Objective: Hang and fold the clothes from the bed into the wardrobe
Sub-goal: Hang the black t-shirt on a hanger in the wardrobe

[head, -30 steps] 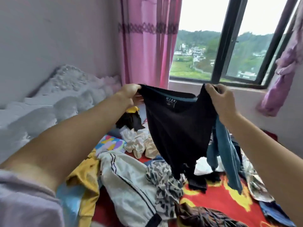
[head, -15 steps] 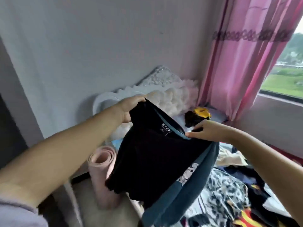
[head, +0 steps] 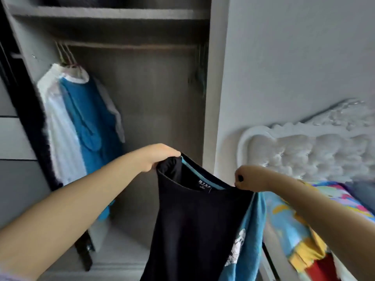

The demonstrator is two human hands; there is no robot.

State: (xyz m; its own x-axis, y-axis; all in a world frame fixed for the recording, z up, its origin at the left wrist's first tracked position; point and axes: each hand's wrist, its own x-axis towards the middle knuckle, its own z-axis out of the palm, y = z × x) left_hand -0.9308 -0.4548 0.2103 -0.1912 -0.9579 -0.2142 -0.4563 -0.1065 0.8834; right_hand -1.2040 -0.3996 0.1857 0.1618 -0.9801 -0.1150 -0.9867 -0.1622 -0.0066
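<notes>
Open wardrobe ahead — both hands, left and right, pinch the soft, floppy black shirt by its shoulders.

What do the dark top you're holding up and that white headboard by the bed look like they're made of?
The black top, held at its shoulders by the left hand and right hand, looks like soft matte knit fabric, probably cotton jersey: it drapes limply and has a sewn neck label. The headboard looks like tufted, padded white leatherette with a glossy carved frame, judging by its puffy buttoned sheen.
</notes>
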